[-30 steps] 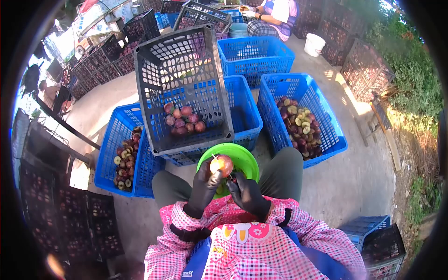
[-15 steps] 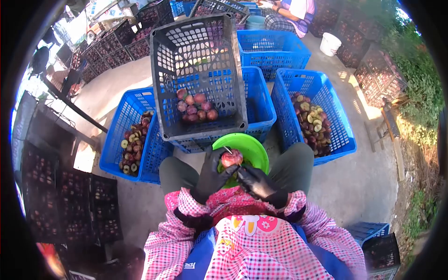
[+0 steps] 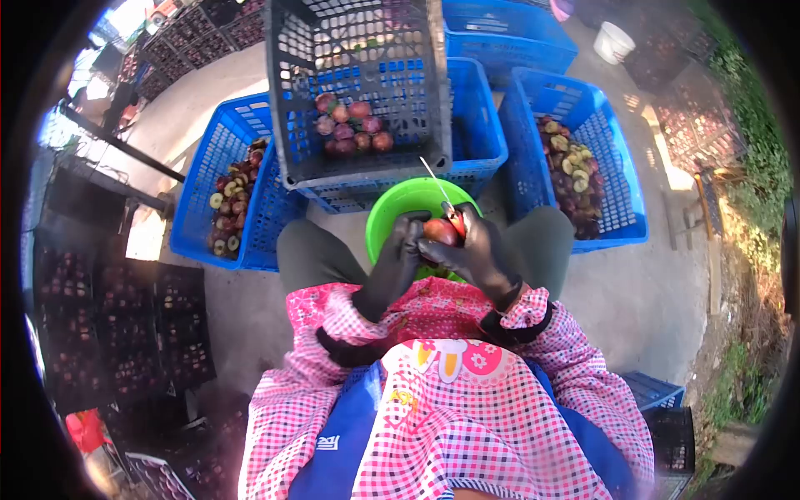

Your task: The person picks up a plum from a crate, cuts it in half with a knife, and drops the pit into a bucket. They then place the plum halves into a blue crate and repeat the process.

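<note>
My left hand (image 3: 397, 262), in a black glove, is closed around the left side of a red plum (image 3: 440, 232). In my right hand (image 3: 478, 257), also gloved in black, is a small knife (image 3: 456, 218) with a red handle, its thin blade pointing up and away from me. The right fingers also touch the plum's near side. Both hands are over a bright green basin (image 3: 380, 213) between my knees; they hide much of its inside.
A black crate (image 3: 292, 125) with several whole plums (image 3: 359, 137) rests tilted on a blue crate (image 3: 478, 117). Blue crates with cut plums stand at the left (image 3: 197, 200) and right (image 3: 621, 179). Stacked dark crates (image 3: 117, 325) are at far left, a white bucket (image 3: 614, 43) at back right.
The knife has turned from lying against the plum to pointing up and forward. The plum sits lower between the fingers. My view has tipped down, so the crates appear higher.
</note>
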A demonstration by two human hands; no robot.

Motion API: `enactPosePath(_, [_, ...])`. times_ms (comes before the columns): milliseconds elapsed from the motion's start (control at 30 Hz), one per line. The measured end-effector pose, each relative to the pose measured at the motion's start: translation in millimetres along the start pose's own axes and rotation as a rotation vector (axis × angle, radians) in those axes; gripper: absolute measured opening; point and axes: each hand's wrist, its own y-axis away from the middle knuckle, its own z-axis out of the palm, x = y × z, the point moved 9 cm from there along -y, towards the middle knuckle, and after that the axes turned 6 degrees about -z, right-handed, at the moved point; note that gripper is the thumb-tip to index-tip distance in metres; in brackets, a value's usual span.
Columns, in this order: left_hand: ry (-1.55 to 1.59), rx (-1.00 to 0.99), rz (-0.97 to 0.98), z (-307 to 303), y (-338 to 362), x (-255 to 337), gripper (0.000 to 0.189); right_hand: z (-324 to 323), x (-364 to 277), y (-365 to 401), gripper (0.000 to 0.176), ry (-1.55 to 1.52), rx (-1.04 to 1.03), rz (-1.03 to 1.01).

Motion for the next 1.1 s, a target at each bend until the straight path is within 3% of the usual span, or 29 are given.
enactPosePath(67, [-0.049,0.1,0.046,-15,-3,-34,0.038,6,6,7,0.062,0.009,0.035,-0.027])
enactPosePath(133, [-0.105,0.187,0.105,-23,-5,-30,0.037,2,1,6,0.055,0.076,0.107,-0.023])
enactPosePath(200, [-0.028,0.205,-0.082,-21,-8,-39,0.036,0,-10,8,0.052,0.11,0.106,-0.075])
enactPosePath(233, [-0.036,0.202,-0.071,-20,-9,-34,0.036,-2,-14,8,0.048,0.161,0.102,-0.112])
enactPosePath(300, [0.353,0.122,-0.398,-7,-5,-61,0.036,-4,-15,7,0.042,0.128,0.118,-0.121])
enactPosePath(333, [0.055,0.052,-0.361,0,0,-36,0.04,-6,-27,8,0.039,0.157,0.128,-0.246])
enactPosePath(367, [0.058,0.052,-0.368,-8,1,-36,0.04,-8,-38,10,0.036,0.187,0.136,-0.365])
enactPosePath(433, [0.278,-0.168,-0.65,5,13,-59,0.032,-10,-39,10,0.032,0.224,0.085,-0.367])
enactPosePath(467, [0.357,-0.085,-0.766,8,15,-73,0.034,-5,-44,10,0.031,0.292,0.012,-0.449])
enactPosePath(500, [0.354,-0.091,-0.767,7,15,-72,0.034,0,-49,11,0.03,0.362,-0.061,-0.535])
enactPosePath(567, [0.461,-0.33,-0.714,19,23,-61,0.035,5,-39,9,0.034,0.401,-0.11,-0.507])
enactPosePath(633, [0.396,-0.32,-0.609,24,18,-57,0.042,5,-32,3,0.042,0.293,-0.097,-0.416])
enactPosePath(667, [0.385,-0.214,-0.549,18,12,-57,0.045,6,-20,-1,0.052,0.252,-0.103,-0.254])
enactPosePath(700, [0.379,-0.106,-0.489,12,8,-55,0.048,10,-22,-1,0.052,0.254,-0.103,-0.258])
enactPosePath(767, [0.373,-0.032,-0.388,11,-5,-46,0.05,-4,-15,-5,0.055,0.194,0.111,-0.127])
enactPosePath(833, [0.352,0.119,-0.209,0,-11,-33,0.053,0,-16,1,0.056,0.177,0.122,-0.077])
enactPosePath(967, [0.616,0.098,-0.322,3,1,-54,0.052,-2,-29,6,0.057,0.154,0.107,-0.071])
enactPosePath(1033, [0.703,-0.241,-0.446,29,26,-25,0.039,-3,-66,11,0.047,0.22,0.057,-0.325])
enactPosePath(1067, [0.501,-0.616,-0.09,27,15,-24,0.036,12,-83,14,0.042,0.314,-0.136,-0.483])
enactPosePath(1100, [0.5,-0.622,-0.091,28,12,-22,0.036,28,-93,23,0.038,0.406,-0.333,-0.635])
